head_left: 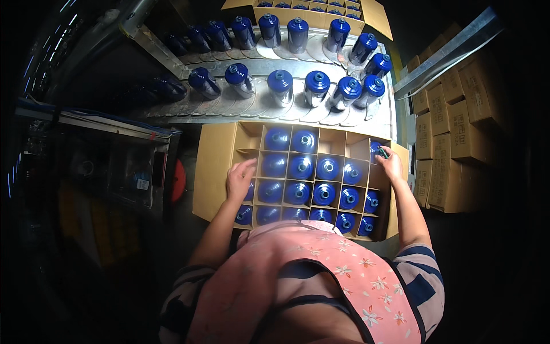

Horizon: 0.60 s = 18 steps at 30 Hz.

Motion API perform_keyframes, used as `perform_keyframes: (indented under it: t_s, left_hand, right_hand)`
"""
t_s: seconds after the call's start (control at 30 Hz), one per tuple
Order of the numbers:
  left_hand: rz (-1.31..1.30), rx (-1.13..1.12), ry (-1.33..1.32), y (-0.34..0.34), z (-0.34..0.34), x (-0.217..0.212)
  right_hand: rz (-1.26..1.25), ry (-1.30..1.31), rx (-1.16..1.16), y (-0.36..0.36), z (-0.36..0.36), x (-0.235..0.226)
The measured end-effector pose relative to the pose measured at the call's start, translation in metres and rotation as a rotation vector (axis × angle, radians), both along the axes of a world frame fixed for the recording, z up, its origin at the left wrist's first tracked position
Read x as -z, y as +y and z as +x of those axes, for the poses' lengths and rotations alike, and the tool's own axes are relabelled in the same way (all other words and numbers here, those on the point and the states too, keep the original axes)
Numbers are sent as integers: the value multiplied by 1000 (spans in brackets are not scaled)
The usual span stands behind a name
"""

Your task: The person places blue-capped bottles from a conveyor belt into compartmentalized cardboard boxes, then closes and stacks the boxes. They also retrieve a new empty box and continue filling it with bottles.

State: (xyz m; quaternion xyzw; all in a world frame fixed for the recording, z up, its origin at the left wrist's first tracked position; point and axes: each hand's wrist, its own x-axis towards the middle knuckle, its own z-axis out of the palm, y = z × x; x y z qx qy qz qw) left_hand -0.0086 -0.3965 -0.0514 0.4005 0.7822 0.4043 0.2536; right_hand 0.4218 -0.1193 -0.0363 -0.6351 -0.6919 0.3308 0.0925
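A cardboard box point(213, 172) with divider walls lies in front of me, its flaps folded out. Blue glass-like bottles point(301, 167) stand upright in many of its compartments, necks up. My right hand point(391, 166) is at the far right compartment, its fingers closed round the neck of a blue bottle point(375, 148). Something small and dark green shows at those fingertips. My left hand point(240, 179) hovers over the left column with fingers loosely apart, next to a divider and above a partly hidden bottle. Bare cardboard shows in a few compartments along the far row.
Beyond the box, a conveyor of overlapping plates point(258, 106) carries two rows of blue bottles point(280, 86). Another divided carton point(372, 14) stands behind it. Stacked closed cartons point(444, 155) rise at the right, past a metal rail point(452, 51). A red round part point(179, 179) is at the left.
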Motion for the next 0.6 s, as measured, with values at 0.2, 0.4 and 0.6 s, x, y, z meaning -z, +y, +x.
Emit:
perform_keyframes:
  t_s: [0.2, 0.4, 0.6]
  left_hand:
    - [395, -211, -101, 80, -120, -18]
    - [440, -281, 17, 181, -244, -14]
    - [324, -100, 72, 265, -253, 15]
  right_hand:
    - [130, -239, -8, -9, -13, 3]
    - [143, -175, 72, -5, -24, 5]
    - [109, -163, 144, 19, -42, 18]
